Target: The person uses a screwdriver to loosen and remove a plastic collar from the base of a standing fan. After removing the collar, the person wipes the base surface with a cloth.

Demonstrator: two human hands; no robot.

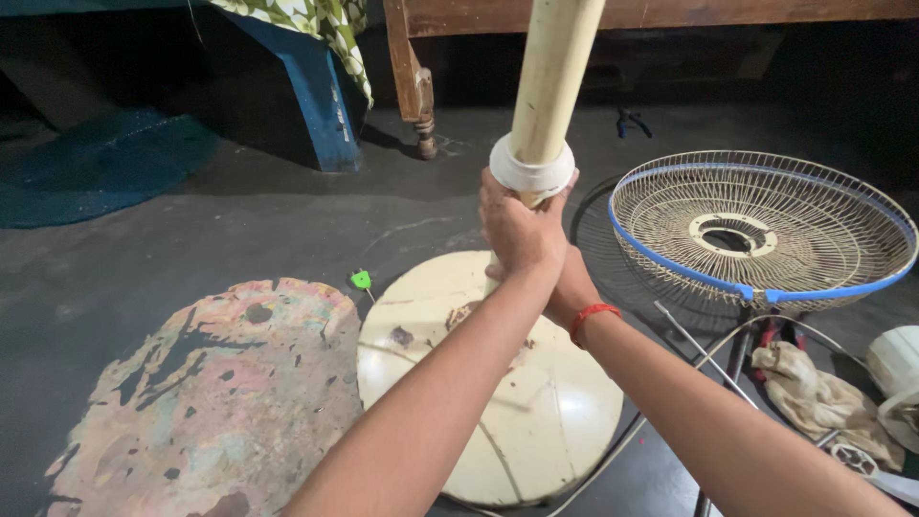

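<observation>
Forearms: two bare forearms reach in from the near edge, crossing low in the scene toward the middle.
Left hand: the upper one; its grip is wrapped tight around the fan pole just under the white collar, fingers fully curled on the pole.
Right hand: lower and partly hidden behind the left, with a red wrist band; it appears to be clasped round the same pole nearer the base, though its fingers do not show, so how far it is wrapped round cannot be told for certain.
Fan pole: cream-coloured, standing nearly upright with a slight tilt to the right at the top; its long axis runs up out of the top of the scene and down to the round base.
Relation: the pole runs straight through both grips; the collar touches the top of the left hand, and the left hand is the nearer to it.
Round base: a worn cream disc lying flat on the floor, directly beneath the hands.
Fan guard: a wire cage half with a blue rim, lying like a dish to the right, dished side up; nothing lies in it.
Also about: a rag under the guard, a small green piece left of the base, a patch of peeling paint at near left.
</observation>
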